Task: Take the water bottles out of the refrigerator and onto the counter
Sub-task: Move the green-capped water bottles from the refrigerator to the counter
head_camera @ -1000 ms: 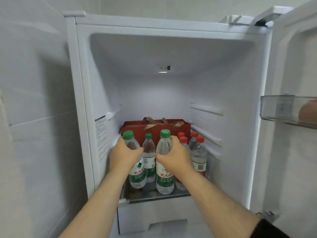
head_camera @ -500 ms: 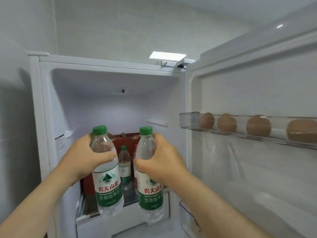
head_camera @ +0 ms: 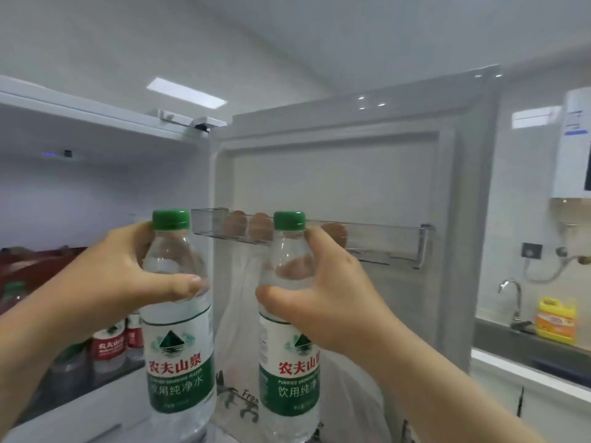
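Bottles point(head_camera: 179, 318) point(head_camera: 289, 318) upright, necks wrapped by fingers point(head_camera: 179, 284) of both hands.

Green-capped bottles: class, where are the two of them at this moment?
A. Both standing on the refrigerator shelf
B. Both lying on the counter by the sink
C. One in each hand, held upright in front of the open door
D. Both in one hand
C: the left hand grips one green-capped bottle and the right hand grips the other, both upright.
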A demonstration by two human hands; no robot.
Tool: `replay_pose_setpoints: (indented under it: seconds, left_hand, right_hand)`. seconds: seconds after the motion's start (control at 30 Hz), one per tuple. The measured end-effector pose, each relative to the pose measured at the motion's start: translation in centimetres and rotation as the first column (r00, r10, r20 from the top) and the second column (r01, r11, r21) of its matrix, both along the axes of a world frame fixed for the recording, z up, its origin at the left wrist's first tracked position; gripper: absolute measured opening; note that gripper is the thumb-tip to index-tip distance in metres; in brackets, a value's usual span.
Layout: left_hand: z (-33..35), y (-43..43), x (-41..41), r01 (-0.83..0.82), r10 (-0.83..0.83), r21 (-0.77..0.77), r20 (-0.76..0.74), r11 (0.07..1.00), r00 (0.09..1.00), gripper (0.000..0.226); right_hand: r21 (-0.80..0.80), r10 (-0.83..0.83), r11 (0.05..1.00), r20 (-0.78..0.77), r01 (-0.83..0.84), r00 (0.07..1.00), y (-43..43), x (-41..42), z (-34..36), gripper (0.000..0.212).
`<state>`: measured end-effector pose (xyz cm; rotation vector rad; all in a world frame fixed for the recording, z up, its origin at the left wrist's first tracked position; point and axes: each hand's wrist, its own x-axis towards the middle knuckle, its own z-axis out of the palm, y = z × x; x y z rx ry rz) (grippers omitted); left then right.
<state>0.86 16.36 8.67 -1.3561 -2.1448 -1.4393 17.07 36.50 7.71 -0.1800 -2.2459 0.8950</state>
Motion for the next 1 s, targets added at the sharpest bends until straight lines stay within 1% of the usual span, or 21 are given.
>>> replay_pose_setpoints:
  seconds: [0.13,0.3,0.4,0.5,0.57,0.7,0.73,0.83,0.93,1.0]
  left_hand:
    - [2.4,3.4,4.6,0.141,-0.141,-0.002,-0.098,0.990,0.985,0.063]
    - [3.4,7.9,11.5,0.270,-0.269,-0.013,-0.120,0.963,0.956,0.050]
    - [3.5,10.9,16.3,0.327,-0.328,-0.035,-0.090,0.945,0.940,0.045]
    - [3.2,13.9,21.4,0.391,-0.391,-0.001,-0.035,0.920,0.920,0.043]
    - [2.9,16.3,25.0,0.432,-0.432,0.016,-0.009,0.902,0.902,0.041]
    - [2.2,22.1,32.6,0.503,-0.503,0.007,-0.008,0.864,0.864,0.042]
    - [1.9,23.3,34.0,0.511,-0.510,0.016,-0.007,0.860,0.860,0.039]
    - [1.2,28.1,38.4,0.561,-0.562,0.045,0.025,0.826,0.826,0.028]
    - [0.4,32.8,42.4,0.636,-0.636,0.026,0.072,0.771,0.768,0.023]
    - [-0.3,36.3,45.0,0.671,-0.669,0.009,0.085,0.742,0.738,0.022]
  right_hand:
    - [0.038,-0.078,0.996,-0.034,0.079,0.996,2.0,5.5,1.1,0.063]
    - [0.039,-0.135,0.990,-0.070,0.138,0.988,4.9,13.3,1.7,0.067]
    - [0.025,-0.150,0.988,-0.063,0.152,0.987,7.0,18.9,1.7,0.071]
    - [0.002,-0.199,0.980,-0.079,0.200,0.977,9.5,24.9,1.4,0.057]
    - [-0.006,-0.224,0.975,-0.061,0.224,0.973,11.2,29.1,1.2,0.051]
    - [0.005,-0.308,0.951,-0.025,0.308,0.951,15.3,37.8,0.5,0.060]
    - [0.012,-0.324,0.946,-0.024,0.325,0.946,16.1,39.4,0.4,0.059]
    - [0.031,-0.413,0.910,-0.031,0.413,0.910,19.1,44.9,-0.2,0.051]
    - [0.017,-0.493,0.870,-0.020,0.493,0.870,21.9,49.8,-1.2,0.055]
    - [0.006,-0.566,0.824,-0.006,0.566,0.824,23.8,53.0,-2.0,0.058]
